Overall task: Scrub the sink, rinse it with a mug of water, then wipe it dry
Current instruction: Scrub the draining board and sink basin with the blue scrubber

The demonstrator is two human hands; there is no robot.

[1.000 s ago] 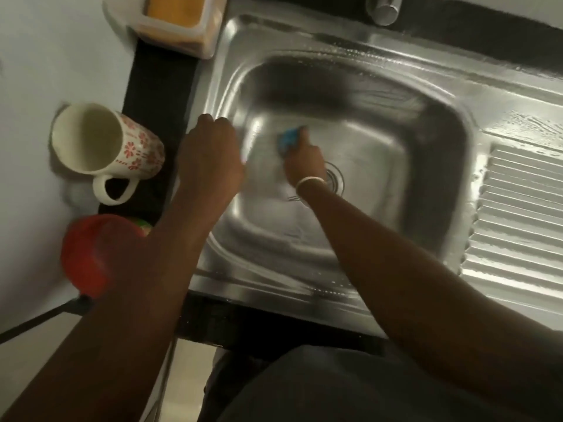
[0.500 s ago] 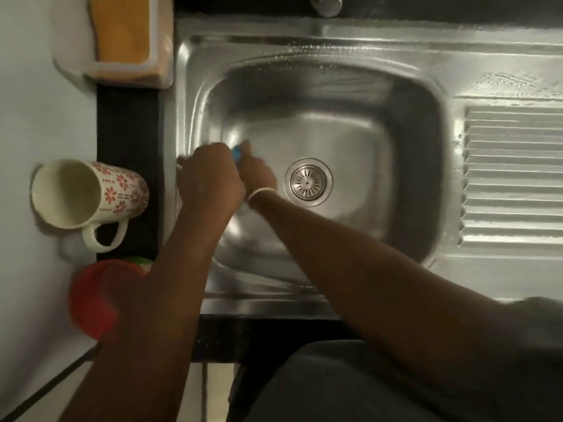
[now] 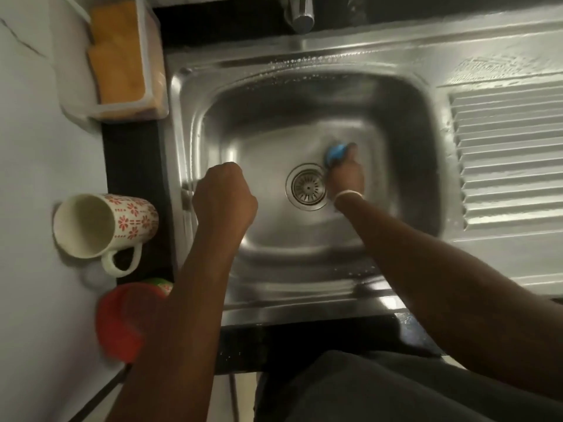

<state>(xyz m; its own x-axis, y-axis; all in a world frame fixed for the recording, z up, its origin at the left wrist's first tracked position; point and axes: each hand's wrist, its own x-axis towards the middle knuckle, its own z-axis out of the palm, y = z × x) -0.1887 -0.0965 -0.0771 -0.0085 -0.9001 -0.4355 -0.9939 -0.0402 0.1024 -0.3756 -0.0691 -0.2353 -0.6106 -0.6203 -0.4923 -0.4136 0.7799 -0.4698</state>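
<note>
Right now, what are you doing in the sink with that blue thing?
A person is scrubbing the steel sink. The right hand presses a blue scrubber on the basin floor beside the drain. The left hand rests at the sink's left edge, fingers curled. The flowered mug waits on the counter, not yet used for rinsing.

The right hand and its blue scrubber, just right of the drain, are smeared by motion; the tap is cut off at the top edge; the left forearm hides part of the red lid.
</note>
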